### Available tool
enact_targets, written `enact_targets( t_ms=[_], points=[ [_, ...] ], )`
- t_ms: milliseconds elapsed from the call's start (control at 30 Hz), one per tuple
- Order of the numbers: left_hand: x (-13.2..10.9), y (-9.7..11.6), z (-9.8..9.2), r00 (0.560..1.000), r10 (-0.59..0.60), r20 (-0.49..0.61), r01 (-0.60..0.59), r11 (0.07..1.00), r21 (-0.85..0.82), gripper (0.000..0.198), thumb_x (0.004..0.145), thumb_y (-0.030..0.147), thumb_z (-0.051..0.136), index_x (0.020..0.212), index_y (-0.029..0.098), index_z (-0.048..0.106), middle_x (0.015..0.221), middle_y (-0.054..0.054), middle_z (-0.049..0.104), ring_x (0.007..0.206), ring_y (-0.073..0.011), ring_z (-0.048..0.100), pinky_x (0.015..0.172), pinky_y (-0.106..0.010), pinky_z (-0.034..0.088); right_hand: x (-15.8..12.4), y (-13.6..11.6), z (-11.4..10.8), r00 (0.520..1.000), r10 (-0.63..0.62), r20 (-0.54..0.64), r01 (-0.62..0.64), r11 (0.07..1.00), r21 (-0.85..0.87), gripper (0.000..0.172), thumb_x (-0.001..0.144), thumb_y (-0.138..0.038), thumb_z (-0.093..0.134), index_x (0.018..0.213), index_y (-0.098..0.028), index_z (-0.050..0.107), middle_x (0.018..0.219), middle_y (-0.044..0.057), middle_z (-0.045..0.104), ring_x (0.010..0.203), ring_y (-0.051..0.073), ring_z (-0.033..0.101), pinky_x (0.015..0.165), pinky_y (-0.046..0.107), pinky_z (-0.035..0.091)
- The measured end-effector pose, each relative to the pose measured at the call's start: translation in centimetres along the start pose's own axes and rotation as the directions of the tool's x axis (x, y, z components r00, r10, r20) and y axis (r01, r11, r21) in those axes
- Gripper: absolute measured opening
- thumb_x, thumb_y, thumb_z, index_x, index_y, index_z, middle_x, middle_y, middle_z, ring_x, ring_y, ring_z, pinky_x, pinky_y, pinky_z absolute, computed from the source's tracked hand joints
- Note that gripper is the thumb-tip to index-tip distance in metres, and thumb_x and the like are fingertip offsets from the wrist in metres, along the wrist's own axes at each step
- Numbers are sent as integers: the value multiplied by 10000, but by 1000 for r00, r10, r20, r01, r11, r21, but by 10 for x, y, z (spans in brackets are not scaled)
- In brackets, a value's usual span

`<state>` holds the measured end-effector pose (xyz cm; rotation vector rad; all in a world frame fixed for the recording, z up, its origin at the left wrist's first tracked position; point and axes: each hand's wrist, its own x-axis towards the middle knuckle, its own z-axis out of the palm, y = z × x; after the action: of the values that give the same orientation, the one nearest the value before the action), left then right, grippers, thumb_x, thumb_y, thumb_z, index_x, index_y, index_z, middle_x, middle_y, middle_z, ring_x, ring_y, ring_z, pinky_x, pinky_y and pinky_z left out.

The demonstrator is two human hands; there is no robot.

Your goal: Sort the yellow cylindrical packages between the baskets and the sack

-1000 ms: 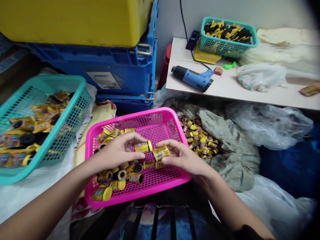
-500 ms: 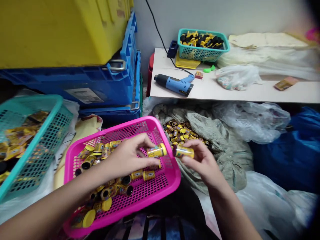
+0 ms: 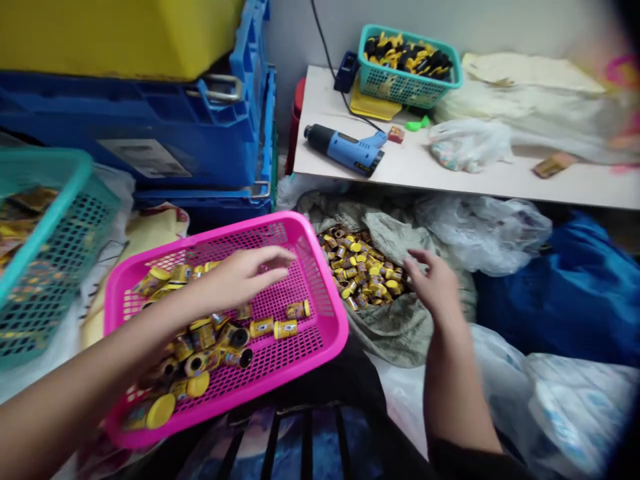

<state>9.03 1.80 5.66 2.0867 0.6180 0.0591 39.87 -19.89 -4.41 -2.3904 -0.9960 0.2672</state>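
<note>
hands (image 3: pixel 241 275) (both unclasped) hover near yellow jars (image 3: pixel 285 329).

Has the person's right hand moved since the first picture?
Yes, rightward: the right hand, earlier left of the yellow containers in the grey sack, is now right of them.

My left hand (image 3: pixel 245 275): bare, forearm (image 3: pixel 110 360) too
My right hand (image 3: pixel 436 283): bare, up to the sleeve
My right sleeve (image 3: pixel 467 460): black
My clothing (image 3: pixel 335 377): black, with a blue print (image 3: pixel 290 443) crossed by black stripes (image 3: pixel 307 443)
</note>
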Motion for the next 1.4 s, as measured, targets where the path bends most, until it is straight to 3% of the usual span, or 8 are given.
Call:
enact_targets(
  t_ms=[200, 367, 633, 833, 967, 1133, 1267, 1400],
  points=[
    [-45, -32, -5, 982, -184, 42, 181, 981, 69, 402, 868, 502, 532, 1154, 260, 678, 1172, -56, 722, 1047, -252, 679, 905, -398, 548, 7, 5, 98, 913, -74, 400, 77, 997, 8, 152, 866, -201, 625, 958, -86, 662, 929, 65, 619, 865, 118, 583, 867, 260, 487],
    [-57, -39, -11, 968, -252, -13, 253, 964, 81, 338, 888, 480, 525, 1162, 349, 673, 1222, 17, 703, 1138, -241, 645, 948, -390, 531, -30, -7, 165, 899, -110, 424, 73, 992, 102, 188, 920, -253, 633, 931, -68, 603, 954, 77, 586, 965, 143, 569, 950, 346, 485],
    [-71, -76, 14, 992, -108, 57, 89, 958, 273, 292, 912, 441, 514, 1085, 331, 722, 1152, -8, 731, 1100, -276, 650, 993, -449, 496, -38, -33, 70, 911, -380, 162, 236, 801, 550, 446, 898, -404, 604, 1241, -138, 503, 1252, 115, 520, 1193, 159, 521, 1056, 285, 442],
    [-65, -92, 37, 995, -11, 104, -51, 818, 574, 449, 875, 122, 423, 1248, 195, 663, 1265, -145, 639, 1166, -313, 564, 985, -451, 465, -47, -111, 12, 734, -675, -69, 559, 545, 625, 330, 868, -241, 705, 1136, -182, 521, 1092, 57, 569, 1034, 122, 576, 916, 232, 493],
    [-59, -83, 24, 983, -117, 143, -13, 725, 688, 478, 808, 21, 409, 1175, 162, 680, 1208, -176, 637, 1147, -337, 564, 969, -475, 447, -27, -157, 15, 523, -834, 178, 746, 549, 377, 283, 914, -291, 637, 1146, -148, 564, 1075, 68, 586, 952, 142, 568, 858, 270, 482],
    [-57, -68, 13, 970, -187, 156, 41, 757, 652, 258, 829, 135, 469, 993, 139, 669, 991, -156, 673, 938, -295, 639, 834, -407, 502, -32, -200, 57, 512, -725, 460, 824, 566, -25, 472, 876, -256, 698, 1300, -103, 557, 1310, 141, 487, 1225, 307, 425, 1016, 473, 395],
    [-64, -68, 4, 978, -169, 124, 71, 824, 562, 380, 841, 185, 444, 1180, 144, 612, 1132, -132, 677, 1030, -259, 643, 884, -364, 507, -62, -218, 89, 395, -485, 780, 795, 606, -26, 310, 931, -280, 640, 1156, -66, 640, 1136, 163, 563, 1083, 302, 530, 931, 464, 441],
    [-74, -67, -6, 987, -159, -13, 154, 931, 332, 506, 896, 261, 366, 1364, 168, 534, 1387, -105, 576, 1276, -260, 530, 1101, -419, 392, -65, -216, 95, 432, -448, 783, 738, 675, -21, 289, 897, -177, 646, 1158, -60, 601, 1081, 135, 585, 1006, 240, 571, 871, 357, 465]
  ],
)
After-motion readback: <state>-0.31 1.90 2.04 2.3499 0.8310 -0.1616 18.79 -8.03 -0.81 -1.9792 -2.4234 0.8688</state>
